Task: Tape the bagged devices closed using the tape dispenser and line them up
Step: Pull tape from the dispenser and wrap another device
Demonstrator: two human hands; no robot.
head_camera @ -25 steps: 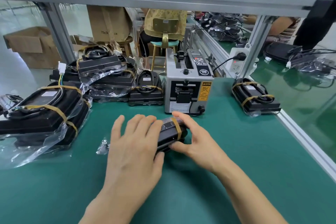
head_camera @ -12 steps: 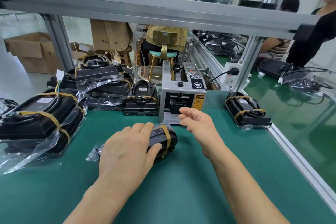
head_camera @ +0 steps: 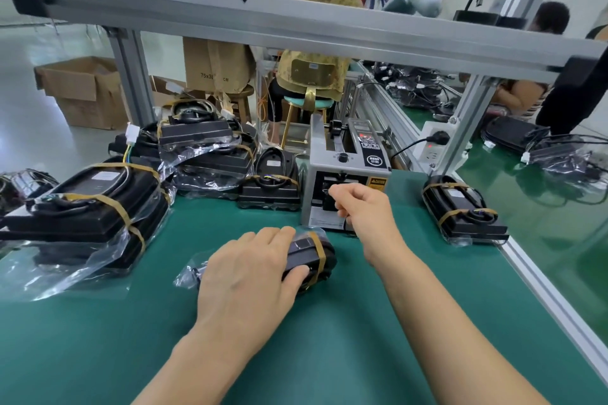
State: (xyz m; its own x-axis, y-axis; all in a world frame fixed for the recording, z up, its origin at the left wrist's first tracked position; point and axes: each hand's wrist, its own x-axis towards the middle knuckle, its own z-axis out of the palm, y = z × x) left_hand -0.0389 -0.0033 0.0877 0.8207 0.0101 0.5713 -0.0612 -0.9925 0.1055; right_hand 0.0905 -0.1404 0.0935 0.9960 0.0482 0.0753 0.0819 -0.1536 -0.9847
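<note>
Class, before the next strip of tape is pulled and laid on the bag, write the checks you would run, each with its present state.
1. Bagged device held down by the left hand: ok.
2. Right hand at the tape dispenser outlet: ok.
3. Strip actually pinched in the fingers: cannot tell.
4. First tape band already round the device: ok.
5. Loose bag end closed: not ok, it still sticks out untaped.
6. Bare green mat around the device for working: ok.
</note>
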